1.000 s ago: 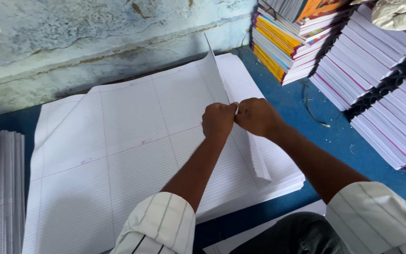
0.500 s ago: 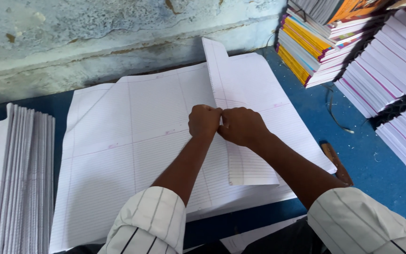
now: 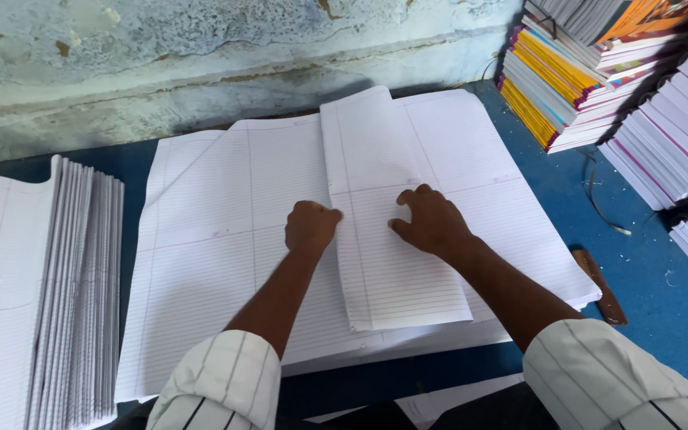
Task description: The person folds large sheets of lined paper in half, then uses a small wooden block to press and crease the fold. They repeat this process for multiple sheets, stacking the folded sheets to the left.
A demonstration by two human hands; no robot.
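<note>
On the blue table (image 3: 662,318), mid-frame, I'm pressing my fisted left hand (image 3: 310,227) along the folded sheet (image 3: 392,239), right hand (image 3: 431,223) spread open, steadying it squarely.

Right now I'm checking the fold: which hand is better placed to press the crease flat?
Left, probably. The left hand is a fist right on the crease of the folded sheet. The right hand rests further right on the flap, fingers spread.
</note>
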